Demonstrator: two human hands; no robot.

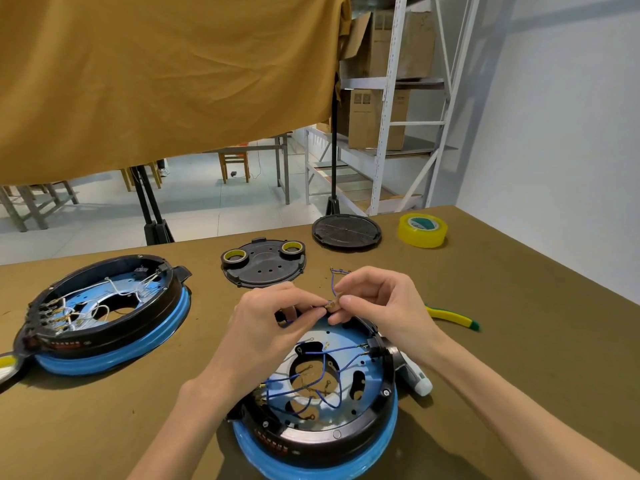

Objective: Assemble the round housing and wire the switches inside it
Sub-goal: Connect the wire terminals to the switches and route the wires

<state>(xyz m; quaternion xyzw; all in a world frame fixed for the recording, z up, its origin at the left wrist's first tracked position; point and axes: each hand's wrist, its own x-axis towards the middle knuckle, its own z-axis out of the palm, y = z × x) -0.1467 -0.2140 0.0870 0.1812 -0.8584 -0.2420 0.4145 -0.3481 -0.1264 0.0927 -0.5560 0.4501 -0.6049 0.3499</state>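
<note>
Wiring step: left hand (273, 317) and right hand (374, 299) each pinch a small brass wire terminal (330, 304) above the near round black-and-blue housing (322, 431). Next likely needs seating it on a switch inside

1. Near housing (313, 433): black rim, blue band, blue wires (323, 377)
2. Left housing (104, 317): black rim, blue band, white wires (114, 292)
3. Tape roll (422, 231): yellow
4. Table (104, 410): olive-brown
5. Hanging cloth (166, 77): mustard
6. Tool handle (452, 318): yellow, green tip
</note>
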